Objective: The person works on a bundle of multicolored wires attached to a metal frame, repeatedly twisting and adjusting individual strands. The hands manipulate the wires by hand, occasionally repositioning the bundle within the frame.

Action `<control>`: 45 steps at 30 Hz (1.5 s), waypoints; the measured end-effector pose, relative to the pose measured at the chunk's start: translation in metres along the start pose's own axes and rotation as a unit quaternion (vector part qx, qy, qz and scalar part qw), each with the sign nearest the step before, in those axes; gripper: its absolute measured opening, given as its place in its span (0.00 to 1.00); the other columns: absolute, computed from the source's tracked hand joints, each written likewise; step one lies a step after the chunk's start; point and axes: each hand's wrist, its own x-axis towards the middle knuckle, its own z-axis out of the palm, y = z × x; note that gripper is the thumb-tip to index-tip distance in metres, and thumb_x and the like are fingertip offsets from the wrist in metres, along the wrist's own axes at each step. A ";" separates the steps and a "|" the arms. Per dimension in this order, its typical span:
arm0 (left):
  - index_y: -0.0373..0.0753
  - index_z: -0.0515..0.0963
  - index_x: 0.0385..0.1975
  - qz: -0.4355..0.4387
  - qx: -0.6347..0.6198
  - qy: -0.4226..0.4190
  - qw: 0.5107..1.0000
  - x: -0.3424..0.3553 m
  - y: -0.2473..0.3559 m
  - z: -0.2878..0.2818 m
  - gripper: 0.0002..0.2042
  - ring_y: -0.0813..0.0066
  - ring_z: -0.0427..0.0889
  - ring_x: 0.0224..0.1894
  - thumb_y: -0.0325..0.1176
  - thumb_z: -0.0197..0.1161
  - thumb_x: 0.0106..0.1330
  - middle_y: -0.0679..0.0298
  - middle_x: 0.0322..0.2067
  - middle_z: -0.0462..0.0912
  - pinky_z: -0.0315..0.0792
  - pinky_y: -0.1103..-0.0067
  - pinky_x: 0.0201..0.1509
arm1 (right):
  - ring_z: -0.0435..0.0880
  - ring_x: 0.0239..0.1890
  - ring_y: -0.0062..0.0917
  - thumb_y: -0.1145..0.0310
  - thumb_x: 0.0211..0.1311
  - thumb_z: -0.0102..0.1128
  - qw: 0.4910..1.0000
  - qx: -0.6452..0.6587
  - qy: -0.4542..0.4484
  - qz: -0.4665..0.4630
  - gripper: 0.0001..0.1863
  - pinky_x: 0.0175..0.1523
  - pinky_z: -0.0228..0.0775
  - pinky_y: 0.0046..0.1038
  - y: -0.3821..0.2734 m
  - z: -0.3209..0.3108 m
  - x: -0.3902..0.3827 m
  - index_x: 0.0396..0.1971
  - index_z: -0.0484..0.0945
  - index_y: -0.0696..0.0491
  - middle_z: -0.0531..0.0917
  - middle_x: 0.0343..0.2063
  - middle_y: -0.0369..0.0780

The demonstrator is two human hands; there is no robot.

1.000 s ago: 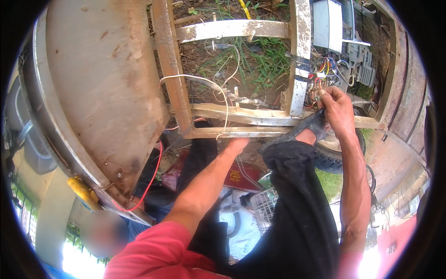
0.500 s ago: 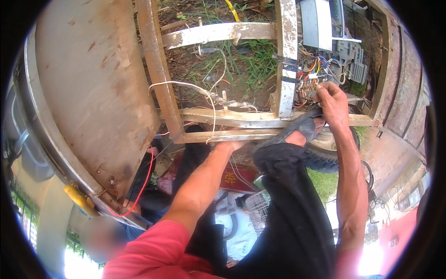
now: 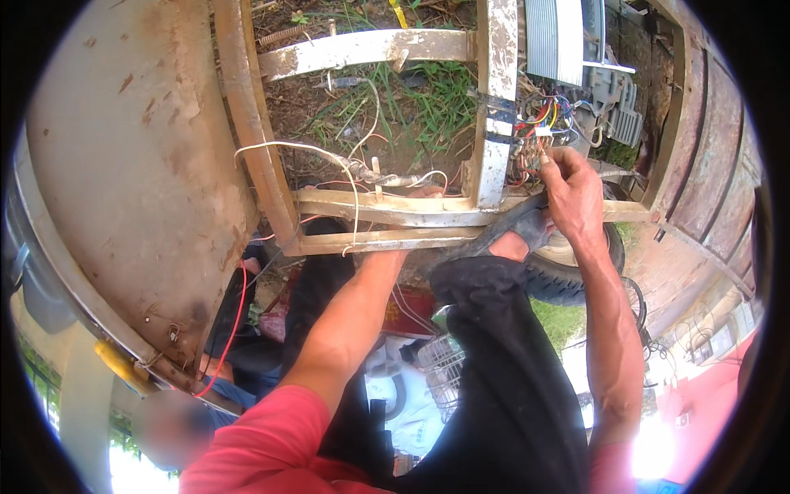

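My right hand (image 3: 571, 191) pinches a thin wire end at the bundle of coloured wires and terminals (image 3: 531, 148) beside a finned aluminium housing (image 3: 553, 37). My left hand (image 3: 426, 194) reaches under the lower rail (image 3: 387, 240) of a rusty, paint-flaked metal frame (image 3: 499, 74); only a little shows beyond the bars, so its fingers are mostly hidden. Near it, white wires (image 3: 354, 193) loop over a taped cable (image 3: 395, 179). My sandalled foot (image 3: 508, 245) rests by the frame, over a tyre (image 3: 556, 280).
A rusty sheet panel (image 3: 140, 156) fills the left, with a red wire (image 3: 240, 317) and yellow-handled object (image 3: 115, 362). A co-worker (image 3: 173, 428) is at lower left. Grass (image 3: 444, 107) shows through the frame; below are a wire basket (image 3: 440, 375) and planks (image 3: 708, 140) rightward.
My left hand has moved up and further under the rails, toward the taped cable. My right hand stays pinched at the wiring. The whole scene has shifted somewhat leftward in the view.
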 end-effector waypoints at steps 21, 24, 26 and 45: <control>0.41 0.81 0.54 -0.052 -0.069 -0.035 0.996 -0.003 0.008 0.015 0.15 0.67 0.84 0.52 0.45 0.60 0.79 0.60 0.50 0.86 0.81 0.66 0.60 | 0.90 0.46 0.49 0.70 0.67 0.62 0.935 -0.090 -0.139 -0.313 0.15 0.53 0.84 0.46 -0.057 0.064 -0.066 0.51 0.86 0.55 0.84 0.56 0.50; 0.41 0.79 0.55 -0.014 -0.023 -0.033 0.999 0.001 0.007 0.009 0.15 0.67 0.83 0.54 0.45 0.58 0.81 0.60 0.52 0.85 0.80 0.66 0.63 | 0.90 0.48 0.49 0.70 0.66 0.59 0.925 -0.172 -0.207 -0.267 0.15 0.56 0.83 0.47 -0.052 0.097 -0.058 0.50 0.86 0.56 0.83 0.59 0.50; 0.42 0.78 0.56 0.022 0.019 -0.031 0.999 0.002 0.008 0.004 0.15 0.67 0.82 0.56 0.44 0.57 0.82 0.60 0.53 0.84 0.79 0.66 0.64 | 0.90 0.49 0.49 0.70 0.66 0.58 0.914 -0.206 -0.235 -0.259 0.15 0.57 0.82 0.48 -0.047 0.107 -0.047 0.49 0.86 0.57 0.83 0.58 0.50; 0.35 0.82 0.54 0.013 0.307 0.271 0.912 -0.147 0.026 0.051 0.12 0.76 0.85 0.39 0.33 0.66 0.77 0.62 0.45 0.88 0.79 0.76 0.41 | 0.84 0.60 0.49 0.71 0.64 0.64 0.971 0.089 -0.016 -0.223 0.24 0.67 0.76 0.43 -0.042 0.085 -0.060 0.61 0.81 0.59 0.82 0.61 0.52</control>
